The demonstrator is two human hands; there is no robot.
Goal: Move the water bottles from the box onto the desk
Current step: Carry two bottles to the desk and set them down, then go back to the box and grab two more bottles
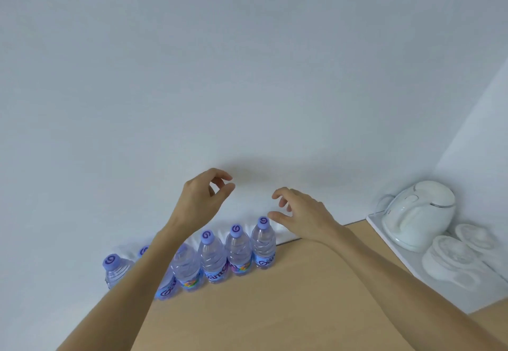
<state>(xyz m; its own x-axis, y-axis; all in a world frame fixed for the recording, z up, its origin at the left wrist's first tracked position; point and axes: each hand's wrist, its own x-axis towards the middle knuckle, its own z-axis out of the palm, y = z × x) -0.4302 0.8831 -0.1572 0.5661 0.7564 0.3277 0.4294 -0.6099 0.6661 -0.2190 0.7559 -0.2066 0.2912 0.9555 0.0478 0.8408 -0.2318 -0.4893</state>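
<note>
We see a pale, plain white wall (247, 62) filling most of the view, and below it the light tan wooden surface (288, 295) running back to meet it. On the right a flat white tray (412, 265) lies on the surface, carrying a rounded white electric kettle (420, 216) with two upturned clear glass cups (450, 257) just in front of it. Along the back edge of the surface, against the wall, stands a row of six small clear plastic water bottles (237, 251) with purple caps and blue labels, all upright and side by side; the leftmost one sits slightly apart, and the next two are partly hidden by our left forearm. Both bare arms reach forward from the bottom edge. Our left hand (200, 199) is raised in front of the wall above the row, its fingers (224, 176) loosely curled toward the thumb with a gap between them, holding nothing. Our right hand (305, 216) hovers just to the right of the last bottle in the row, palm down, fingers (280, 195) relaxed and slightly bent, thumb near that bottle's purple cap (263, 222) but apart from it, also holding nothing
</note>
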